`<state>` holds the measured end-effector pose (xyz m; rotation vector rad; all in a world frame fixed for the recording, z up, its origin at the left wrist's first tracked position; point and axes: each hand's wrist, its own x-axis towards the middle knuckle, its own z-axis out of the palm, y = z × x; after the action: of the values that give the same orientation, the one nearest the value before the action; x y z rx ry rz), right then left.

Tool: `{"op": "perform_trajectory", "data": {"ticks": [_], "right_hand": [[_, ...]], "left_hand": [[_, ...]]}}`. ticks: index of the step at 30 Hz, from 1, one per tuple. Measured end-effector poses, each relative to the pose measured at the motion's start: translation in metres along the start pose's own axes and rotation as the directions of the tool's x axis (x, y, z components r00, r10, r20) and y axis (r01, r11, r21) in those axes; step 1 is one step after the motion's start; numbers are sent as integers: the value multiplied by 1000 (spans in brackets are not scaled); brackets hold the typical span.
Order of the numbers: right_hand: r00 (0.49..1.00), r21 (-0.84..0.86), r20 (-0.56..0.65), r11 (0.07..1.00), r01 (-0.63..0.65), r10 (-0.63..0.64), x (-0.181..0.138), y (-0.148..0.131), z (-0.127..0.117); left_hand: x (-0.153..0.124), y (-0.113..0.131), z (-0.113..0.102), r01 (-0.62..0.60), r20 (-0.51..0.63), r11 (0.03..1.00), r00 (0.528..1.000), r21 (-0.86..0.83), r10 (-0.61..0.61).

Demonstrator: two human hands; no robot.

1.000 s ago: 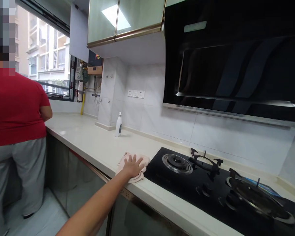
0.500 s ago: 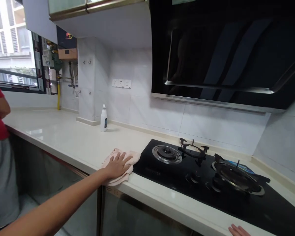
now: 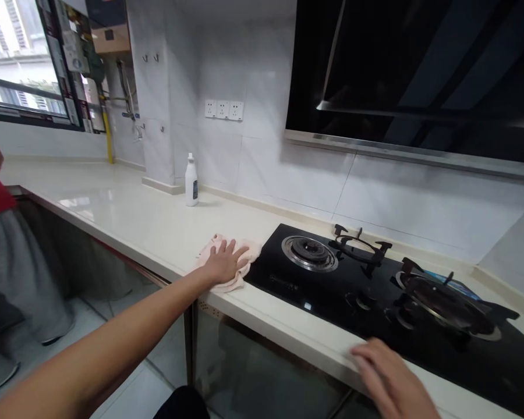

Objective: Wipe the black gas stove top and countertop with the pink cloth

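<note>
My left hand [image 3: 225, 263] lies flat with fingers spread on a pale pink cloth [image 3: 250, 254], pressing it to the cream countertop [image 3: 148, 224] just left of the black gas hob [image 3: 375, 291]. My right hand [image 3: 390, 378] is at the bottom right, blurred, resting on the counter's front edge in front of the hob; its fingers look stretched out and hold nothing.
A white bottle [image 3: 191, 181] stands near the tiled back wall. The hob has a bare burner [image 3: 309, 254], a loose pan support [image 3: 360, 249] and a second burner [image 3: 445, 294]. A black range hood [image 3: 419, 81] hangs above. Another person [image 3: 4, 256] in red stands at far left.
The view has dropped and shifted. My right hand has come up onto the counter's front edge. My left hand stays on the cloth, and the other person has slid further out of view.
</note>
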<state>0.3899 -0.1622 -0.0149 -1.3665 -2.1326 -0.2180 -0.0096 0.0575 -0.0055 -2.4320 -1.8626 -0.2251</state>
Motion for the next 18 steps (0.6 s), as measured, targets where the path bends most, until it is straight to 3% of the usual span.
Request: {"op": "perform_trajectory", "data": {"ticks": [2, 6, 13, 18], "right_hand": [[961, 33, 170, 976, 214, -217, 42, -26, 5], [941, 5, 141, 951, 310, -308, 89, -56, 25], [925, 11, 285, 966, 257, -250, 57, -30, 62], [955, -109, 194, 963, 248, -224, 50, -15, 69]], "left_hand": [[14, 5, 1, 33, -3, 999, 999, 10, -33], [34, 14, 0, 129, -2, 992, 992, -12, -129], [36, 11, 6, 99, -11, 995, 995, -14, -99], [32, 8, 8, 73, -32, 997, 997, -34, -74]]}}
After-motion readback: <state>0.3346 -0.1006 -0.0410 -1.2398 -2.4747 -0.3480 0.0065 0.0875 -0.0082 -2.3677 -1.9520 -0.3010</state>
